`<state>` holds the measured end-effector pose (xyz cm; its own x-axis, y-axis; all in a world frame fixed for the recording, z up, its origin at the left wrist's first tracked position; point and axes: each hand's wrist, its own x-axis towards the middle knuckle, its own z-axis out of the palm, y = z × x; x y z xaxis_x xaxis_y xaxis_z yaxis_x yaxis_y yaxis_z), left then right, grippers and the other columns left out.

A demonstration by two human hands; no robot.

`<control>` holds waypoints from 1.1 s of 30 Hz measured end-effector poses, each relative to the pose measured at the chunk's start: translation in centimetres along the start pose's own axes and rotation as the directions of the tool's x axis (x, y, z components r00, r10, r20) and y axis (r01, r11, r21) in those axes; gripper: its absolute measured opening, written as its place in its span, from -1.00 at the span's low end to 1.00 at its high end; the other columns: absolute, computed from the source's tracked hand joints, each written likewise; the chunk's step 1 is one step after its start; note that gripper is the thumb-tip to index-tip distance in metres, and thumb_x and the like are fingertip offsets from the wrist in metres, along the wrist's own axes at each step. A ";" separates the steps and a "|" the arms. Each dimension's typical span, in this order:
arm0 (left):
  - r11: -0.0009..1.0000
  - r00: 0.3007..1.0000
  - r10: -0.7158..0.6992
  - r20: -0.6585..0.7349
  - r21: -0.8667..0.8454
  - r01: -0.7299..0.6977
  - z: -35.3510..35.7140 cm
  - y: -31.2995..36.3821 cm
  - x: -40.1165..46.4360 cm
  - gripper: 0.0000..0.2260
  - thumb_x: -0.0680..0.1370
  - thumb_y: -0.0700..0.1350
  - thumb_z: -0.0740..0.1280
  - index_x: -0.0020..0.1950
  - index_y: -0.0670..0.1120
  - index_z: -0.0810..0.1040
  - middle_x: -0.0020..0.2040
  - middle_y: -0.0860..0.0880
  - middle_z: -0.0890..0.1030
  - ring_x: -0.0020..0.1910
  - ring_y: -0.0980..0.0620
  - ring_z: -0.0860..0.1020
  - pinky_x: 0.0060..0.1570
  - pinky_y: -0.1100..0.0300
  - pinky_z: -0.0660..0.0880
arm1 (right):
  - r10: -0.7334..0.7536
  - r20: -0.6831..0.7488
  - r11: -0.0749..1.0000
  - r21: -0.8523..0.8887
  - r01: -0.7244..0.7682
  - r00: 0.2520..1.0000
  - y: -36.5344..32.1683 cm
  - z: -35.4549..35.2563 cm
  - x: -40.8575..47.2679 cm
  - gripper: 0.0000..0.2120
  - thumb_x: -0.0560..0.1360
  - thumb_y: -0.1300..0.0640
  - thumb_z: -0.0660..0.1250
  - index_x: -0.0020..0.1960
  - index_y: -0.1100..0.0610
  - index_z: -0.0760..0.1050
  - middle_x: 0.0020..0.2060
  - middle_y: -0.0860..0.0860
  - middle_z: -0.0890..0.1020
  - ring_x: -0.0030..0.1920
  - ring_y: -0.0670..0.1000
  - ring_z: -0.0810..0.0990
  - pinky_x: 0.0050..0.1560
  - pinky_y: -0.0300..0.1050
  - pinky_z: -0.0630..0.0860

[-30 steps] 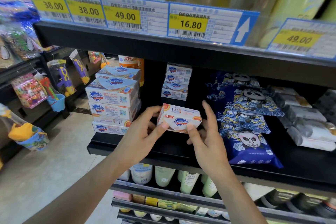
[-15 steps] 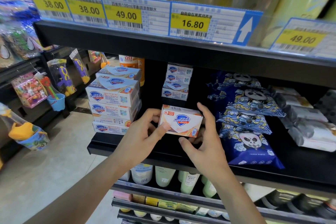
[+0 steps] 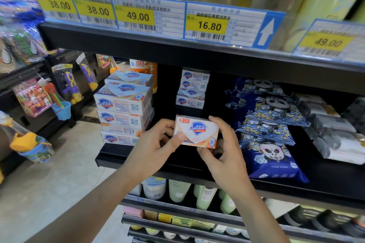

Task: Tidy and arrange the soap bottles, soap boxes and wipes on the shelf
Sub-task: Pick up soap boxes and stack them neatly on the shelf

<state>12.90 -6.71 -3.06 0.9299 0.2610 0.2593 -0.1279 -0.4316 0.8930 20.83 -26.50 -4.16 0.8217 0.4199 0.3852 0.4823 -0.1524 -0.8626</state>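
Soap box [image 3: 196, 132] sits at the centre of the frame, held upright with its printed shield face toward the camera, just above the front of the black shelf [image 3: 177, 165]. The left hand [image 3: 156, 146] pinches its lower left corner, thumb pressed on the front face and fingers curled behind; the right hand [image 3: 227, 156] holds its right end, index finger along the top right edge and thumb under the bottom edge. Left of centre, a stack of larger soap boxes [image 3: 122, 110] stands at the shelf's left end, with an orange bottle [image 3: 144, 69] behind it. Directly above the held box, deeper in the shelf, is a small stack of boxes [image 3: 192, 89]. Right of centre lie overlapping blue panda wipes packs [image 3: 270, 140], and at the right edge grey wipes packs [image 3: 335, 130]. Yellow price tags [image 3: 207, 24] line the shelf edge across the upper frame. Pale green bottles [image 3: 205, 197] stand on the shelf below.
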 end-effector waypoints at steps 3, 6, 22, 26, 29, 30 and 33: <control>1.000 1.000 -0.008 0.000 -0.010 0.008 0.1 0.2 0.0 -0.69 0.57 0.25 0.30 0.25 0.16 0.53 0.02 0.09 0.72 -0.12 0.00 0.68 0.03 -0.05 0.61 | 0.023 0.008 1.000 0.015 -0.023 1.000 0.0 -0.1 0.1 -0.25 0.51 0.26 0.51 0.46 -0.37 0.32 0.27 -0.04 0.53 0.07 0.00 0.63 -0.05 -0.21 0.56; 1.000 1.000 -0.019 -0.001 -0.021 0.019 0.0 0.2 0.0 -0.66 0.57 0.26 0.29 0.27 0.15 0.53 0.00 0.09 0.72 -0.13 0.02 0.69 0.01 0.08 0.61 | 0.050 0.023 0.999 0.009 -0.050 0.998 -0.3 -0.1 0.2 -0.27 0.51 0.21 0.52 0.43 -0.38 0.33 0.18 0.01 0.58 -0.06 0.02 0.61 -0.07 -0.13 0.59; 0.999 1.000 -0.027 -0.005 0.028 0.027 -0.1 0.8 -0.6 -0.64 0.64 0.19 0.24 0.37 0.10 0.55 -0.16 0.05 0.71 -0.23 0.09 0.66 -0.13 0.36 0.53 | 0.062 0.022 0.998 0.012 -0.062 0.998 -0.8 -0.5 0.1 -0.47 0.52 0.04 0.53 0.39 -0.28 0.44 0.19 -0.16 0.46 -0.04 -0.06 0.58 -0.03 -0.30 0.51; 0.996 0.999 -0.049 -0.003 0.079 0.049 -0.1 0.7 -0.9 -0.88 0.70 -0.06 0.30 0.12 0.03 0.64 -0.20 0.09 0.72 -0.20 0.07 0.67 -0.09 0.12 0.61 | 0.081 0.033 0.996 0.032 -0.082 0.996 -0.8 -0.5 0.2 -0.51 0.53 0.00 0.51 0.38 -0.28 0.44 0.18 -0.16 0.49 -0.01 -0.06 0.60 0.01 -0.23 0.55; 0.991 1.000 -0.021 0.002 0.134 0.021 -0.2 0.5 -1.4 -0.88 0.68 -0.08 0.32 0.03 0.09 0.64 -0.18 0.12 0.73 -0.19 -0.06 0.68 -0.03 -0.15 0.61 | 0.103 0.046 0.994 0.028 -0.104 0.994 -0.8 -0.5 0.3 -0.53 0.53 -0.03 0.50 0.38 -0.27 0.45 0.19 -0.18 0.51 0.02 -0.06 0.62 0.07 -0.11 0.59; 0.990 1.000 -0.002 -0.005 0.139 0.003 -0.4 0.4 -1.6 -0.87 0.67 -0.10 0.33 0.03 0.10 0.64 -0.17 0.13 0.73 -0.18 -0.10 0.67 -0.04 -0.16 0.60 | 0.106 0.047 0.994 0.023 -0.107 0.993 -0.8 -0.5 0.3 -0.53 0.53 -0.03 0.49 0.38 -0.28 0.45 0.19 -0.19 0.51 0.03 -0.06 0.62 0.09 -0.09 0.59; 0.979 0.993 0.105 -0.046 0.181 -0.095 -1.2 -0.5 -2.6 -0.82 0.64 -0.16 0.33 0.04 0.13 0.63 -0.16 0.15 0.70 -0.24 -0.04 0.63 -0.17 -0.12 0.57 | 0.098 0.049 0.995 0.015 -0.099 0.994 -1.0 -0.3 0.2 -0.53 0.55 -0.02 0.48 0.39 -0.26 0.44 0.16 -0.22 0.51 0.02 -0.05 0.62 0.09 -0.04 0.60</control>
<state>10.14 -6.15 -3.73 0.8945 0.2535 0.3683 -0.1513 -0.6034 0.7829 20.64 -26.48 -3.14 0.8491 0.4464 0.2826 0.3944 -0.1798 -0.9012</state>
